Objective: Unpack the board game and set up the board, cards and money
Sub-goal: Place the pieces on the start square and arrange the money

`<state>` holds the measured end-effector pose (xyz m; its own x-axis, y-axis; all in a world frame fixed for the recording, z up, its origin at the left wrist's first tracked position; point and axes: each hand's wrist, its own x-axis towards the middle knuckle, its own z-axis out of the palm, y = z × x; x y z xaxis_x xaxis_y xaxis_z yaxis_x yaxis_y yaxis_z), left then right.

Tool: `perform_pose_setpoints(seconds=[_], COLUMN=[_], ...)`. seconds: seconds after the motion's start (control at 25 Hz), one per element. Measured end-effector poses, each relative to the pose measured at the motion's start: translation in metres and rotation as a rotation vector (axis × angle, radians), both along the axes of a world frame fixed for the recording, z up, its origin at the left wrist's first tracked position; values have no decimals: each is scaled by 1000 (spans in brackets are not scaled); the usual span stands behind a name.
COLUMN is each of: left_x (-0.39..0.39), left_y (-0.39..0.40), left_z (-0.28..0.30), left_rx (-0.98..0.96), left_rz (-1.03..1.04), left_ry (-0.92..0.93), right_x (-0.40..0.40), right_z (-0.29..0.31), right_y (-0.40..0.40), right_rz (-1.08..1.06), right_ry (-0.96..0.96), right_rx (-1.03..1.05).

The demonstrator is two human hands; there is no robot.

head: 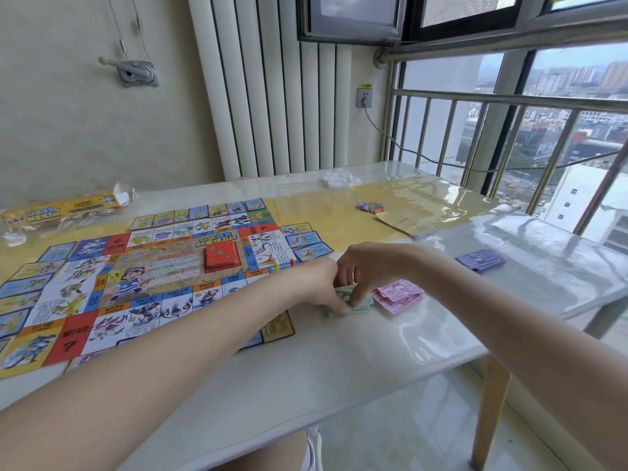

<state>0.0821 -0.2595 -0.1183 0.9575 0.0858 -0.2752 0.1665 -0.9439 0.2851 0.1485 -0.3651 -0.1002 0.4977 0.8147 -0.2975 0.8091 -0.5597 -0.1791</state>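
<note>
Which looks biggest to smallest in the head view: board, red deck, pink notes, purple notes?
1. board, by far.
2-3. pink notes and purple notes: alike, and the purple pile lies farther off, so no ranking.
4. red deck, slightly smaller, though it too lies farther off.

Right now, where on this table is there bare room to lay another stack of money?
Bare tabletop lies between the pink notes and the purple notes, and along the near edge of the table. It is crowded where both hands work the green notes beside the board.
</note>
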Motion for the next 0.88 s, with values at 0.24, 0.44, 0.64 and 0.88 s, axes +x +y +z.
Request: perform_pose_setpoints(seconds=[0.24, 0.44, 0.64, 0.88], left_x=[-1, -7, 7, 26], left_y=[-1, 6, 41, 37], left_z=[-5, 6, 41, 29], left_rx=[-29, -168, -1123, -1537], left_rz=[12, 13, 292, 383], left_ry=[-75, -138, -464, -370], right_x=[2, 6, 23, 27], right_z=[0, 0, 15, 19], right_y=[-6, -3, 3, 26], right_rz=[-40, -24, -297, -517], right_ry=[46, 60, 590, 885], right_rx=[48, 123, 1005, 1067])
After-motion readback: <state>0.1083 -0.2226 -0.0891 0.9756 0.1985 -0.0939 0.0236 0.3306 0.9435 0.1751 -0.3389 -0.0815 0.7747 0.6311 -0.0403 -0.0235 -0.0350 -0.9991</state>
